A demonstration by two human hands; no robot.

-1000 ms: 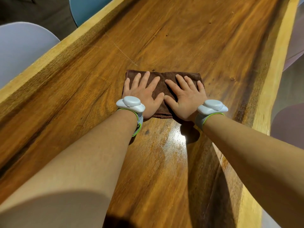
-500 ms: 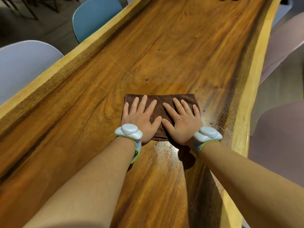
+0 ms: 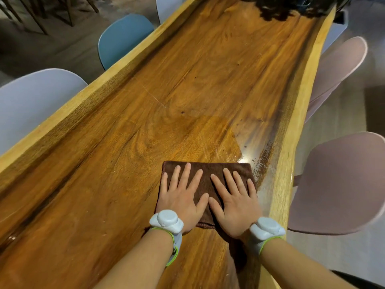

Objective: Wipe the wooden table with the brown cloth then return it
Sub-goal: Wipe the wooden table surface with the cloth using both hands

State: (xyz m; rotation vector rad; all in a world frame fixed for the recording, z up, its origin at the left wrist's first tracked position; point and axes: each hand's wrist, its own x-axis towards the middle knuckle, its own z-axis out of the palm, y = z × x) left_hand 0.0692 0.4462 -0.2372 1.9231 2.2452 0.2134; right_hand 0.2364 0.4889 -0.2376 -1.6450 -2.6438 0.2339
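Brown cloth [image 3: 208,174] folded flat on the wooden table [image 3: 125,163], over toward the right-hand edge, long side running across the tabletop. Pinned under both palms: left hand [image 3: 183,197] and right hand [image 3: 235,207] side by side, thumbs nearly touching, fingers spread wide, pressing rather than pinching. Pointing up the table, so plenty of unwiped wood straight ahead along the grain. Faint pale streaks just beyond the right corner, maybe damp or just glare, hard to call. Nothing on the boards in the way nearby. Something dark at the far end, too murky to name. Blue chair [image 3: 125,36] left, pink chair [image 3: 337,182] right, both clear of the top.
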